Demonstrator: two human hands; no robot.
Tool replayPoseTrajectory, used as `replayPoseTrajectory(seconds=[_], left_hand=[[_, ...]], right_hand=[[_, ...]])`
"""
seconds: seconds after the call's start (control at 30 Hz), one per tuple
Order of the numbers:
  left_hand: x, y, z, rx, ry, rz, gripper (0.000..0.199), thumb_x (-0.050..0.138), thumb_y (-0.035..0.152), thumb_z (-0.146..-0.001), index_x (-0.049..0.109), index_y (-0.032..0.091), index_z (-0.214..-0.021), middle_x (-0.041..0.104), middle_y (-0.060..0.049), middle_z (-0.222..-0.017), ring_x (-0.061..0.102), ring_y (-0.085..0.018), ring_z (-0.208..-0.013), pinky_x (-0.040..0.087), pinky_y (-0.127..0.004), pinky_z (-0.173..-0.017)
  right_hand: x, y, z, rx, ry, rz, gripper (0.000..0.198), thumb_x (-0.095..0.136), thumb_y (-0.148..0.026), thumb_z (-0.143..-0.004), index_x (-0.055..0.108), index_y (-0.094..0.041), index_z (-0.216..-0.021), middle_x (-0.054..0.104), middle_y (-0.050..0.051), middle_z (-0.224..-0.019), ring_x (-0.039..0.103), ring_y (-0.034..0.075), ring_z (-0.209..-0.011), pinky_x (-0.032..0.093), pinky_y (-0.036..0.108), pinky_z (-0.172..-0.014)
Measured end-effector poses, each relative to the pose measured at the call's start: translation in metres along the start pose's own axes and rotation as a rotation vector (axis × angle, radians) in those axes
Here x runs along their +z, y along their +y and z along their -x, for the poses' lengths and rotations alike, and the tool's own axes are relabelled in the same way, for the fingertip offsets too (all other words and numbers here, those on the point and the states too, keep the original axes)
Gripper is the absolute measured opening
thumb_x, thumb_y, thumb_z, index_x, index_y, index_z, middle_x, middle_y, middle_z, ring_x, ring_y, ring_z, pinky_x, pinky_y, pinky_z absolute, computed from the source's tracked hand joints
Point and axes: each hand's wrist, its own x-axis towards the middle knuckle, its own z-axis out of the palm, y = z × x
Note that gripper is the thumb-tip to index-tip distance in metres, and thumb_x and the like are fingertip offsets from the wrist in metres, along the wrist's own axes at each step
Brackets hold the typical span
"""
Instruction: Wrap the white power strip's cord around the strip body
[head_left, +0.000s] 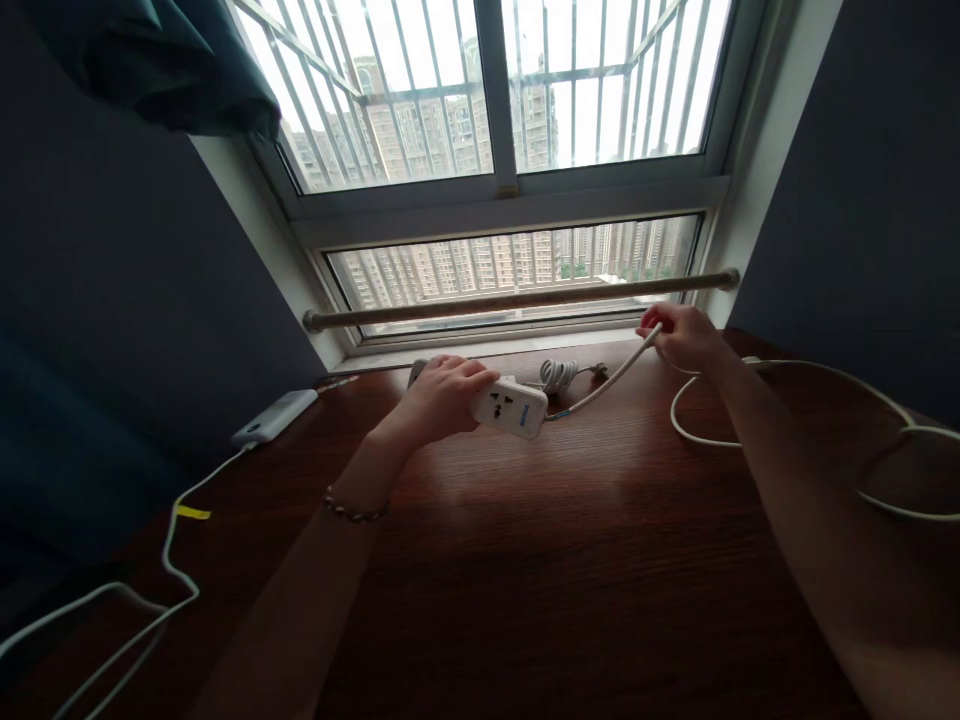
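Observation:
My left hand (445,398) is wrapped over a white power strip (508,407), whose right end with sockets shows while its middle is hidden under my fingers. A white cord (615,376) leaves that end and rises to my right hand (681,335), which pinches it near the window sill. Beyond my right hand the same colour of cord lies in loose loops (705,440) on the wooden surface. Just behind the strip sits a coiled white cable (558,376) with a dark plug (598,371) at its right.
To the left, a second white power strip (276,417) lies with its cord (171,560) trailing toward me, a yellow tag (193,513) on it. A metal rail (525,299) crosses before the barred window. A blue curtain (172,70) hangs upper left.

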Motion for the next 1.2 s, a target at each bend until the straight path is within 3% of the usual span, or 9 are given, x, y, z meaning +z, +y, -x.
replayPoseTrajectory(seconds=[0.1, 0.2, 0.33, 0.43, 0.5, 0.63, 0.87, 1.03, 1.2], left_hand=[[-0.003, -0.003, 0.001, 0.064, 0.062, -0.158, 0.046, 0.062, 0.025, -0.071, 0.052, 0.025, -0.115, 0.06, -0.006, -0.114, 0.049, -0.028, -0.11, 0.028, -0.048, -0.098], [-0.006, -0.005, 0.003, 0.062, 0.104, -0.249, 0.041, 0.059, 0.023, -0.074, 0.052, 0.024, -0.115, 0.059, -0.007, -0.117, 0.049, -0.029, -0.111, 0.026, -0.05, -0.1], [-0.008, 0.0, 0.003, 0.078, 0.159, -0.346, 0.041, 0.052, 0.012, -0.076, 0.052, 0.023, -0.116, 0.059, -0.008, -0.118, 0.048, -0.028, -0.113, 0.026, -0.05, -0.101], [-0.01, 0.005, 0.002, 0.088, 0.192, -0.38, 0.042, 0.049, 0.011, -0.077, 0.051, 0.023, -0.117, 0.059, -0.008, -0.119, 0.048, -0.028, -0.114, 0.027, -0.049, -0.101], [-0.011, 0.008, 0.002, 0.074, 0.213, -0.378, 0.042, 0.049, 0.013, -0.077, 0.05, 0.023, -0.118, 0.059, -0.007, -0.119, 0.048, -0.029, -0.114, 0.028, -0.049, -0.1], [-0.013, 0.012, 0.002, 0.016, 0.23, -0.352, 0.042, 0.052, 0.02, -0.077, 0.049, 0.023, -0.119, 0.06, -0.007, -0.117, 0.05, -0.03, -0.111, 0.03, -0.05, -0.094], [-0.012, 0.01, 0.003, -0.077, 0.124, -0.249, 0.056, 0.06, 0.045, -0.072, 0.047, 0.019, -0.12, 0.061, -0.01, -0.115, 0.054, -0.031, -0.104, 0.035, -0.047, -0.089], [-0.015, 0.004, 0.006, -0.182, 0.079, -0.201, 0.055, 0.062, 0.053, -0.067, 0.052, 0.021, -0.111, 0.065, -0.007, -0.102, 0.06, -0.029, -0.091, 0.042, -0.039, -0.077], [-0.023, -0.008, 0.014, -0.337, 0.198, -0.126, 0.056, 0.059, 0.059, -0.066, 0.05, 0.026, -0.11, 0.065, -0.004, -0.095, 0.062, -0.024, -0.078, 0.04, -0.03, -0.061]], right_hand=[[-0.012, 0.001, 0.0, -0.131, -0.443, 0.113, 0.017, 0.059, -0.029, -0.072, 0.066, -0.016, -0.082, 0.063, 0.003, -0.07, 0.058, 0.017, -0.067, 0.041, 0.026, -0.062], [-0.022, -0.007, 0.004, -0.057, -0.783, 0.194, 0.027, 0.063, -0.026, -0.067, 0.069, -0.017, -0.091, 0.067, 0.004, -0.085, 0.061, 0.02, -0.081, 0.043, 0.026, -0.069], [-0.027, -0.047, 0.023, 0.053, -0.881, 0.392, 0.043, 0.072, -0.022, -0.059, 0.068, -0.012, -0.101, 0.066, 0.009, -0.098, 0.06, 0.025, -0.091, 0.043, 0.027, -0.071], [-0.021, -0.084, 0.041, -0.07, -0.955, 0.421, 0.031, 0.07, -0.035, -0.068, 0.07, -0.011, -0.087, 0.068, 0.008, -0.084, 0.061, 0.022, -0.077, 0.041, 0.028, -0.062], [-0.012, -0.098, 0.049, -0.062, -0.992, 0.422, 0.031, 0.057, -0.04, -0.079, 0.068, -0.013, -0.07, 0.067, 0.006, -0.072, 0.059, 0.019, -0.065, 0.038, 0.028, -0.056], [0.007, -0.096, 0.051, 0.026, -1.1, 0.282, 0.025, 0.045, -0.016, -0.083, 0.057, -0.013, -0.061, 0.066, 0.007, -0.063, 0.058, 0.015, -0.055, 0.04, 0.025, -0.052], [0.013, -0.075, 0.034, -0.02, -0.851, 0.286, 0.015, 0.05, -0.008, -0.072, 0.059, -0.013, -0.061, 0.063, 0.004, -0.056, 0.061, 0.014, -0.054, 0.041, 0.022, -0.054], [0.007, -0.072, 0.029, -0.106, -0.563, 0.313, 0.02, 0.056, -0.024, -0.078, 0.065, -0.017, -0.061, 0.063, 0.001, -0.056, 0.057, 0.012, -0.053, 0.035, 0.024, -0.052], [-0.001, -0.057, 0.021, -0.377, -0.18, 0.273, 0.034, 0.054, -0.046, -0.083, 0.064, -0.018, -0.066, 0.057, 0.0, -0.055, 0.05, 0.012, -0.051, 0.034, 0.026, -0.054]])
